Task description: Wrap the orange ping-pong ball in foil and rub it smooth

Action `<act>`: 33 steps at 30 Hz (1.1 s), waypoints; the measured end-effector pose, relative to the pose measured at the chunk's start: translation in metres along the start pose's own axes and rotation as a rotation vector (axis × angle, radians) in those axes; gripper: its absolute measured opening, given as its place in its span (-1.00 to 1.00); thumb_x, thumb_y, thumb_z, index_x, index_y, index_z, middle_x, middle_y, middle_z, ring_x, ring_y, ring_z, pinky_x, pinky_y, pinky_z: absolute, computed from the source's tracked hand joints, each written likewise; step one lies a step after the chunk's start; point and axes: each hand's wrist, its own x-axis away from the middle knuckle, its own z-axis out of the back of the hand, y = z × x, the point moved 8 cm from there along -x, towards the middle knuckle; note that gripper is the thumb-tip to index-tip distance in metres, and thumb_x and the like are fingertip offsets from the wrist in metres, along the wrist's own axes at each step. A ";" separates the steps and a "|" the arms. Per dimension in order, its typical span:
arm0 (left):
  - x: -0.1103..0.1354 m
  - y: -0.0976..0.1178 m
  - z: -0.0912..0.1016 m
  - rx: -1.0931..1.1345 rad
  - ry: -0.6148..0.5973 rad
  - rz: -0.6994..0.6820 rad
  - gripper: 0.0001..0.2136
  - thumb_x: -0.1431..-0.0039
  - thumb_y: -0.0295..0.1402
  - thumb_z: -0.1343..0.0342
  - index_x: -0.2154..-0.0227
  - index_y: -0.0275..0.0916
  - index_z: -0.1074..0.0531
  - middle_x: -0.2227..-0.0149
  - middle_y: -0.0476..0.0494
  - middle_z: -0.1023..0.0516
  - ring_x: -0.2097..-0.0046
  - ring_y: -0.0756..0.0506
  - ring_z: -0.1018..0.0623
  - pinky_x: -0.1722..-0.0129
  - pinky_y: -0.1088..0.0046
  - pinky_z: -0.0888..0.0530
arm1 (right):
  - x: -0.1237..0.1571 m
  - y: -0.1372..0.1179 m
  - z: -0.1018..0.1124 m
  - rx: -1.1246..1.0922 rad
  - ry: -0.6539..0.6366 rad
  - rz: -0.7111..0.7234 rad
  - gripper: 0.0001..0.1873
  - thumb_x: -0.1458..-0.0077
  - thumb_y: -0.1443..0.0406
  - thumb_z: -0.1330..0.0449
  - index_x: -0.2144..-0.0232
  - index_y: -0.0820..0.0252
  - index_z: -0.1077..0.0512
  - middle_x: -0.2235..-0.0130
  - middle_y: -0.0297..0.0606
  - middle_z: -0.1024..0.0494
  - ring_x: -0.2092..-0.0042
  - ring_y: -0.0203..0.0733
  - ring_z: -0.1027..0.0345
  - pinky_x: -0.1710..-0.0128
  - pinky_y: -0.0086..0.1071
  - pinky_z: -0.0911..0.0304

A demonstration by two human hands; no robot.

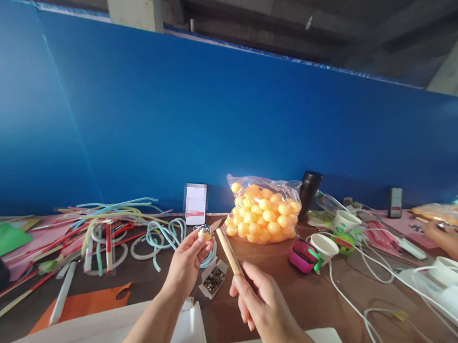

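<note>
Between the thumb and fingers of my left hand (187, 260) is a small yellow-orange ball (205, 234) with shiny silver studs over its upper side. My right hand (259, 301) is wrapped round a pale wooden stick (229, 252), tilted so its upper end comes close to the ball. A small brownish pointed piece (213, 225) shows between ball and stick end; I cannot tell whether it belongs to the stick. Just below and between my hands, a small open white box (213, 279) holds many small metallic pieces that look like tacks.
Behind my hands stands a clear bag of orange balls (265, 216), with a phone (196, 204) and black bottle (309, 195) nearby. Coloured tubes (165, 237) and sticks spread left. A pink pouch (303, 256), paper cups (324, 247) and white cables lie right. Another person's hand (446, 239) is far right.
</note>
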 end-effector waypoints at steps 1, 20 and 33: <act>0.000 0.000 0.000 0.004 0.004 0.002 -0.72 0.01 -0.37 -0.32 0.19 -0.28 -0.53 0.23 -0.14 -0.60 0.27 0.01 -0.58 0.18 0.55 -0.51 | 0.000 0.000 0.000 -0.008 0.005 0.000 -0.63 -0.31 0.05 0.03 0.39 0.15 -0.32 0.65 -0.51 -0.27 0.69 -0.43 -0.10 0.72 -0.59 -0.03; 0.001 -0.003 0.000 0.176 -0.016 0.043 -0.86 -0.06 -0.41 -0.26 0.30 -0.34 -0.54 0.32 -0.13 -0.59 0.29 0.00 -0.59 0.19 0.54 -0.54 | 0.006 -0.003 -0.002 -0.112 -0.009 -0.004 -0.60 -0.30 0.02 0.02 0.34 0.21 -0.34 0.62 -0.46 -0.32 0.68 -0.44 -0.09 0.71 -0.57 0.00; 0.002 -0.002 -0.006 0.111 -0.026 0.037 -0.83 -0.03 -0.39 -0.29 0.29 -0.32 -0.53 0.33 -0.11 -0.56 0.34 0.06 -0.55 0.23 0.58 -0.52 | 0.005 0.000 -0.003 -0.050 0.007 -0.004 -0.62 -0.31 0.04 0.02 0.31 0.21 -0.35 0.52 -0.43 -0.38 0.67 -0.49 -0.11 0.73 -0.62 -0.02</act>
